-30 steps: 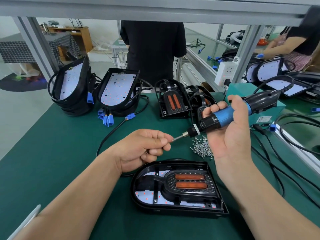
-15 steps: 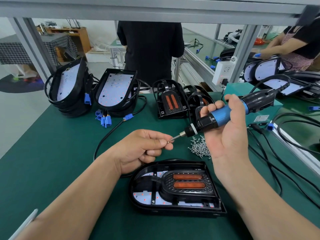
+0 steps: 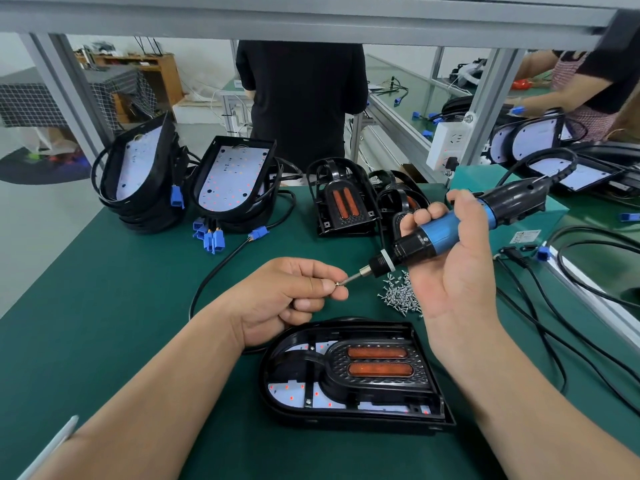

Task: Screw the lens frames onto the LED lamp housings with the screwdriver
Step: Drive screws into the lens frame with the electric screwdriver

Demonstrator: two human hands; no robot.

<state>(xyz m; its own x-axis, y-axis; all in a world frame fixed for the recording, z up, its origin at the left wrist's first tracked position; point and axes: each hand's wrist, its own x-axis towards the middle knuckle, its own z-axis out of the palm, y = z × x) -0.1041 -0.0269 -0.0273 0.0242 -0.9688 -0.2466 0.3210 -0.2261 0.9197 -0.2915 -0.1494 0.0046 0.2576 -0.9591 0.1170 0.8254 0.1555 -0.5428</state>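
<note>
A black LED lamp housing (image 3: pixel 277 372) lies flat on the green mat in front of me, with a black lens frame (image 3: pixel 377 368) carrying two orange lenses seated in it. My right hand (image 3: pixel 457 282) grips the blue and black electric screwdriver (image 3: pixel 440 233), its bit pointing down-left. My left hand (image 3: pixel 291 299) pinches a small screw (image 3: pixel 337 283) at the bit's tip, above the housing. A pile of loose screws (image 3: pixel 401 296) lies just behind the housing.
Stacked housings with white LED boards (image 3: pixel 228 185) and blue connectors (image 3: pixel 213 239) stand at the back left. More lens frames (image 3: pixel 343 202) sit behind the screws. Black cables (image 3: pixel 554 323) run across the right side. A person in black stands beyond the bench.
The screwdriver and my left hand have held almost still, with the screw kept against the bit's tip. The view has shifted slightly.
</note>
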